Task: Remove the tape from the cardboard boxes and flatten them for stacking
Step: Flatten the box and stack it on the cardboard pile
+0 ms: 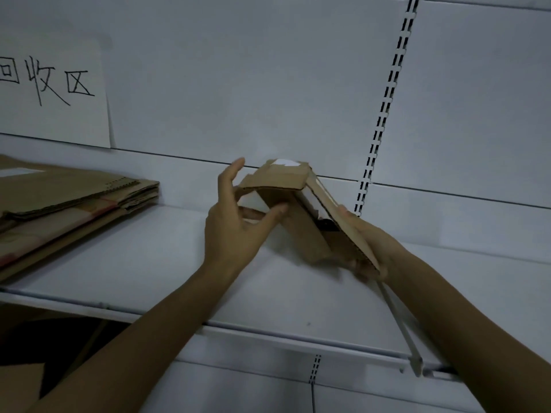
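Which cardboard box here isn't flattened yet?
The small box held by the left hand and right hand: its panels stand angled, while the stack on the shelf lies flat.

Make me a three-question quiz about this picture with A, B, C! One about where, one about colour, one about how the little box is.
1. Where is the pile of flattened brown cardboard?
A. On the white metal shelf. B. On the floor. C. Inside a bin.
2. What colour is the paper sign with handwriting?
A. Yellow. B. White. C. Red.
3. How is the small brown cardboard box?
A. Taped shut. B. Flat on the pile. C. Half folded, held up.
Answers:
1 A: it lies on the shelf's left end.
2 B: black writing on white paper.
3 C: the left hand and right hand grip it, flaps bent.
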